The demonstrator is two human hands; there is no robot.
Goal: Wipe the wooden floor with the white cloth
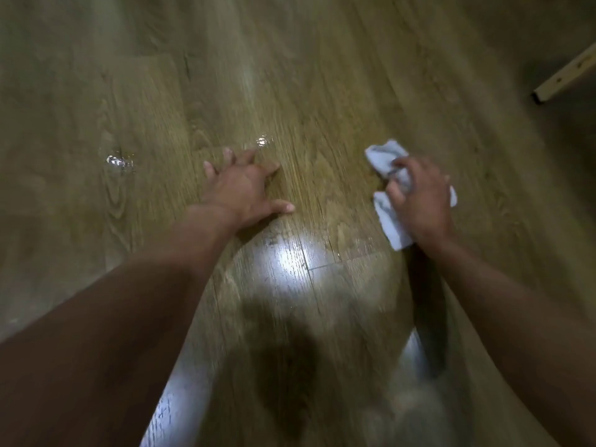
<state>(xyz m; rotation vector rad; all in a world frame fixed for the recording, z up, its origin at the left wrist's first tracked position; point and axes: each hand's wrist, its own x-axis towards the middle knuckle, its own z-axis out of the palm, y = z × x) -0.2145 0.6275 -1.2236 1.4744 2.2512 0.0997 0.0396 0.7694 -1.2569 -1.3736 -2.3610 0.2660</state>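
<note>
A view looking down at two bare forearms reaching out over a wooden floor point(322, 91). The picture is somewhat blurred.

The left hand point(245, 185) lies palm down on the boards, fingers straight and spread wide, thumb pointing toward the right hand. It holds nothing.

The right hand point(422, 201) is well apart from the left, at about the same reach. Its fingers are curled around a bunched white cloth point(385, 158). One end of the cloth sticks out past the fingertips, on the far side of the hand. Another fold shows beneath the hand on the thumb side, toward the left hand, and a small edge peeks out on the hand's outer side. The cloth is down at the floor, though the blur hides how firmly it is pressed.

A small glistening wet patch point(263, 141) sits just beyond the left fingertips. A second wet patch point(117, 161) lies farther out, on the outer side of the left hand.

Between the two forearms, nearer the person, a bright glare point(290, 262) shines on the boards.

Far beyond the right hand, on its outer side, a pale wooden bar point(564, 75) slants in from the edge.
</note>
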